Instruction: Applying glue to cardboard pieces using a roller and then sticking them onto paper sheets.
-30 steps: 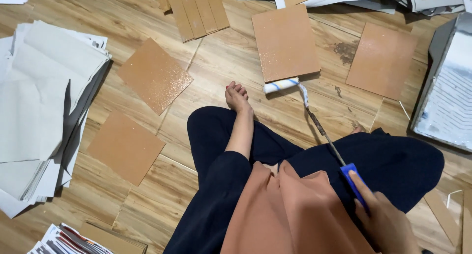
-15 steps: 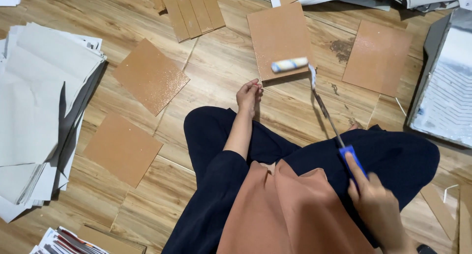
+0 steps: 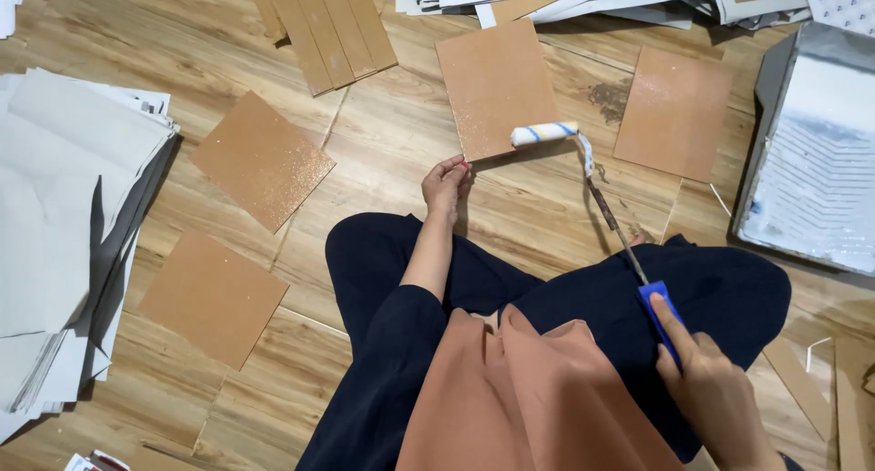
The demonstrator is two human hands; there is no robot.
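Observation:
I sit cross-legged on a wooden floor. My right hand [image 3: 715, 394] grips the blue handle of a paint roller [image 3: 544, 133], whose white sleeve rests on the near edge of a brown square board [image 3: 495, 84]. My left hand [image 3: 445, 181] reaches forward with its fingertips at that board's near left corner, fingers curled; whether it pinches the board I cannot tell. The roller's thin metal shaft runs back over my right knee.
More brown boards lie at the left [image 3: 260, 158], lower left [image 3: 211, 295] and right [image 3: 674, 111]. A grey paint tray [image 3: 816, 170] stands at the right edge. White sheets are stacked at the left [image 3: 64, 216] and along the top. Brown strips [image 3: 333, 34] lie at the back.
The roller has moved forward from beside my foot onto the middle board's near edge. My left hand has reached out to the board's corner.

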